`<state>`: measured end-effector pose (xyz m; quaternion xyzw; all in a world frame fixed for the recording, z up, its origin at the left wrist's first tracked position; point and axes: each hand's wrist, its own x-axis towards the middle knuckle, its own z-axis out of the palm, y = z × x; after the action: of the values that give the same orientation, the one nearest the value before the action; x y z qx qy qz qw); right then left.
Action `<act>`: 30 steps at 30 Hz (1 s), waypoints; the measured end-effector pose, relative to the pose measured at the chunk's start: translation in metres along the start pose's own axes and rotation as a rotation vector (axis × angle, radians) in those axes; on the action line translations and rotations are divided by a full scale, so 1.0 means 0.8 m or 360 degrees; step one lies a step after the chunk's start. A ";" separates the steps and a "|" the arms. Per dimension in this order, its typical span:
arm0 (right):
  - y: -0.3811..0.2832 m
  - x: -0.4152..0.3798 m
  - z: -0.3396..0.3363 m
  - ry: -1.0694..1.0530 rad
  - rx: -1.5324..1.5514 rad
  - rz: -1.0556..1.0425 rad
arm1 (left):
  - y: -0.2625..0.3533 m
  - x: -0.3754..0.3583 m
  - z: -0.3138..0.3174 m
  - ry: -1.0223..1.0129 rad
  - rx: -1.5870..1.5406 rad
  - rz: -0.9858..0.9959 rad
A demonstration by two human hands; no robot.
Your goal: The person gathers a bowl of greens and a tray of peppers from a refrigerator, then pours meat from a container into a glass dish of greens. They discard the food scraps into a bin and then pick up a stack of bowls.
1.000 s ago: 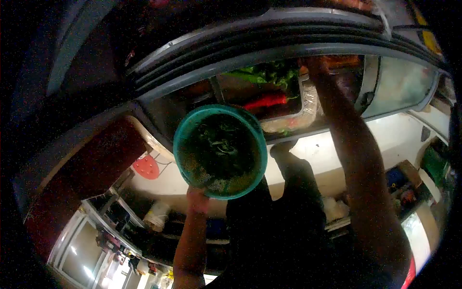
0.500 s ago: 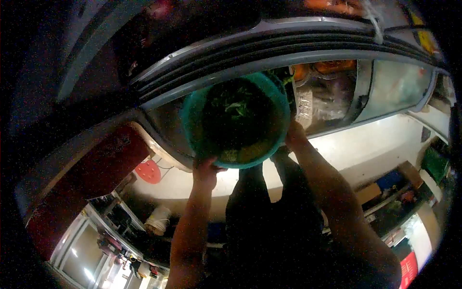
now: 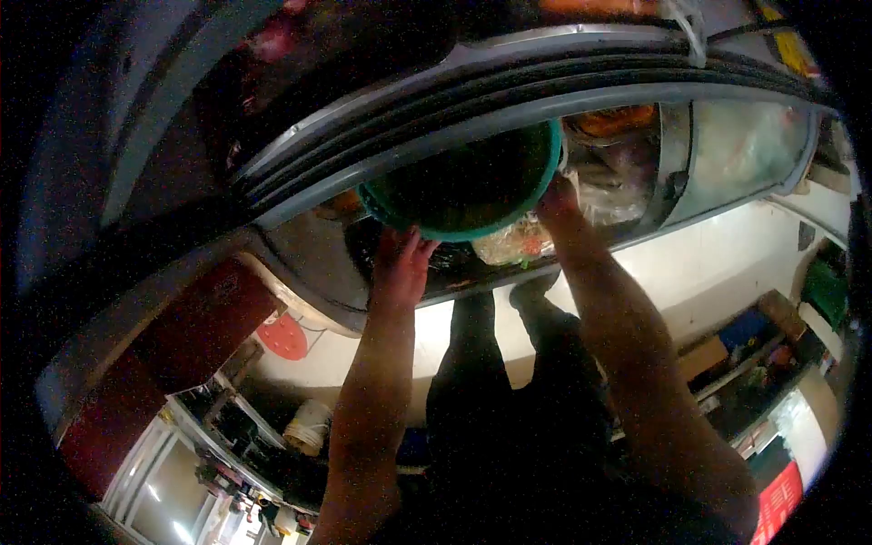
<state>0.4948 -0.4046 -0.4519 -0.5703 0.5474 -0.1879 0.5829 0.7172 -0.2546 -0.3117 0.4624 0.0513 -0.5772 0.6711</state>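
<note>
A round green plastic basin (image 3: 472, 233) is partly inside the opening of a chest-like case, its far side hidden by the case's frame. Its inside is too dark for me to make out what it holds now. My left hand (image 3: 405, 261) has its fingers at the near left part of the rim. On the right side of the rim, my right hand (image 3: 558, 197) is closed around the edge. Below the basin lies a clear-wrapped pack (image 3: 507, 245), and more plastic-wrapped packs (image 3: 619, 214) sit to its right.
A grey frame (image 3: 400, 156) runs along the far side of the opening. To the right is a glass panel (image 3: 749, 163). Orange items (image 3: 618, 120) lie inside the case. On the left are a red stool (image 3: 283, 336), a white bucket (image 3: 309, 427) and a dark red surface (image 3: 173, 363).
The basin has moved away from me, deeper into the case and under its far frame. Both hands went with it. The leafy greens seen in it before are now in shadow; packs below it show.
</note>
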 end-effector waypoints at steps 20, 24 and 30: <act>-0.097 0.034 -0.013 -0.0001 0.1476 0.0615 | -0.016 0.060 0.022 -0.0049 0.0041 0.0188; -0.165 -0.052 0.003 0.0074 0.1704 0.0394 | -0.002 0.047 0.044 0.0140 0.0082 0.0032; -0.159 -0.065 0.025 -0.0076 0.0882 -0.0032 | -0.005 0.064 0.015 0.0017 0.0158 0.0084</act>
<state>0.5461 -0.3868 -0.3244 -0.3988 0.4557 -0.3228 0.7274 0.7252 -0.2994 -0.3378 0.4993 0.0139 -0.5586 0.6622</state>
